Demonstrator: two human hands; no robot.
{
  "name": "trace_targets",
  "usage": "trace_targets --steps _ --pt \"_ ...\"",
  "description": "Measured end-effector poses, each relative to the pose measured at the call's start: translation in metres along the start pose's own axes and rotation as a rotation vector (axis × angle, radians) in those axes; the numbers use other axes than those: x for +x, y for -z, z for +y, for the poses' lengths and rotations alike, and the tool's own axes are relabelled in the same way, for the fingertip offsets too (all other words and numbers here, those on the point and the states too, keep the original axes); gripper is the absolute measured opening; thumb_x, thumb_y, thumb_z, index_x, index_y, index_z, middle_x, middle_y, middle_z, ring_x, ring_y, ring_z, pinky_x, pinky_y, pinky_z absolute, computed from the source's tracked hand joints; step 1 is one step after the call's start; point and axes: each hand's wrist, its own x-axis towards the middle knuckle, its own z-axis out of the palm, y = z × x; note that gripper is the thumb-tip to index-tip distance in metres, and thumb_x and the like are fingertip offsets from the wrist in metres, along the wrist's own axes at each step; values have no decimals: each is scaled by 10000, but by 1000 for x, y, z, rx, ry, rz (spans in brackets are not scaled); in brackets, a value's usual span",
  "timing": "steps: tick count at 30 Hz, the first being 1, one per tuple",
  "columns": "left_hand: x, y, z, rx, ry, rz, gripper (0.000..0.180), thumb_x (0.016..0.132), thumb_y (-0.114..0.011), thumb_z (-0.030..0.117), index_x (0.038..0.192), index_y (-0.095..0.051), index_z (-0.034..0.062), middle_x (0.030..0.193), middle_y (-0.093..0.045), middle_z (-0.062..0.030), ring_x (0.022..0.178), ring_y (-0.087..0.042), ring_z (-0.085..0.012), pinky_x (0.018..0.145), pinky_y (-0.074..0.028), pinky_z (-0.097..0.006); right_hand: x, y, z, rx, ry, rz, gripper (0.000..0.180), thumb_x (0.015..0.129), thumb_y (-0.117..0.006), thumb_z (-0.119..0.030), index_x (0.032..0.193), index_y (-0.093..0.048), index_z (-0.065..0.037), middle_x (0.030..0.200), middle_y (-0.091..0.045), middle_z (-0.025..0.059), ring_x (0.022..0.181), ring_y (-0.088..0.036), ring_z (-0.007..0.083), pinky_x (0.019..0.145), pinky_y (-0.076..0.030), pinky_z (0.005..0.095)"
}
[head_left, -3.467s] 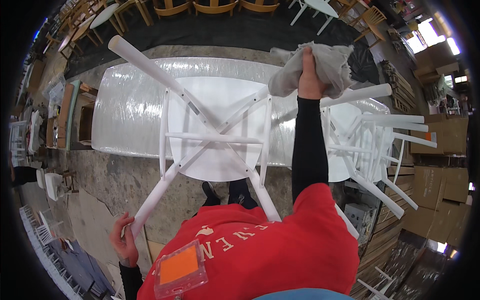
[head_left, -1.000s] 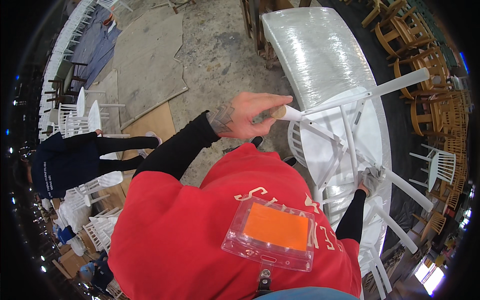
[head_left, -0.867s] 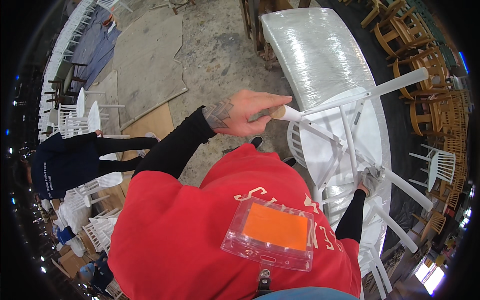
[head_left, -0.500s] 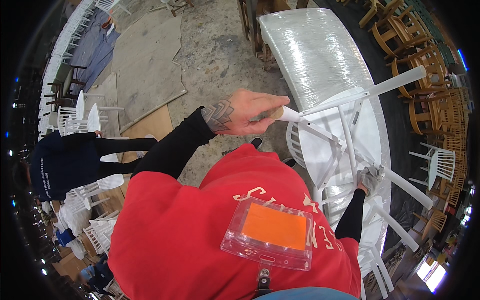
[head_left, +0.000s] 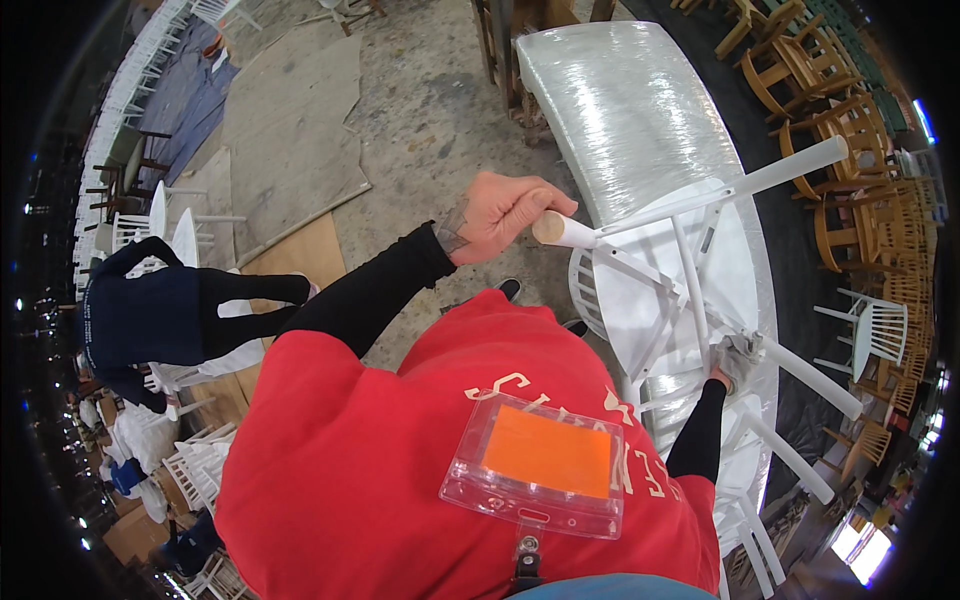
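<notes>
A white wooden chair [head_left: 690, 290] lies upside down on a long table wrapped in clear plastic film [head_left: 640, 110]. My left hand [head_left: 500, 215] is closed around the bare round end of one upturned chair leg [head_left: 700, 195]. My right hand [head_left: 722, 378], mostly hidden by its black sleeve, presses a grey cloth [head_left: 742, 352] against the chair where another leg meets the frame. A clear badge holder with an orange card [head_left: 545, 455] hangs on my red shirt.
A person in dark clothes [head_left: 170, 310] bends over on the left beside stacked white chairs [head_left: 190, 470]. Brown wooden chairs [head_left: 800, 60] stand beyond the table, and a white chair [head_left: 870, 330] stands to its right. Flat boards [head_left: 290, 130] lie on the concrete floor.
Since 3.5 s ago the view has swung round and my left hand has come up from my side and gripped the chair leg's end. Over the last second almost nothing moves.
</notes>
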Motion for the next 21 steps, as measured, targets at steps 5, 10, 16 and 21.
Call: trace_targets --steps 5,10,16,21 --pt "-7 -5 1 -260 -15 21 330 947 -620 158 1246 -648 20 1168 -714 -119 1067 -691 -224 926 -529 -319 2 -2 -2 10 17 2 515 830 -651 -254 1295 -568 -49 1224 -638 101 1145 -593 250 1051 -408 333" --pt "-8 4 13 46 51 -119 499 839 -748 145 1307 -616 34 1244 -676 -162 1122 -668 -294 955 -510 -357 5 8 6 39 74 31 509 825 -655 -244 1287 -573 -46 1207 -651 99 1130 -607 246 1043 -417 329" --pt "-8 3 12 115 -32 -121 501 872 -723 215 1308 -603 0 1262 -664 -179 1125 -664 -327 966 -505 -377 -11 -21 -30 -550 -182 -264 628 867 -554 -535 1350 -579 -133 1432 -538 129 1259 -563 291 1046 -445 385" --pt "16 -22 -10 -200 -120 -95 356 841 -758 149 1156 -663 13 1130 -707 -147 1079 -687 -290 957 -519 -413 30 5 -27 38 162 246 577 929 -563 -346 1434 -481 -81 1488 -479 114 1379 -440 264 1173 -313 395"
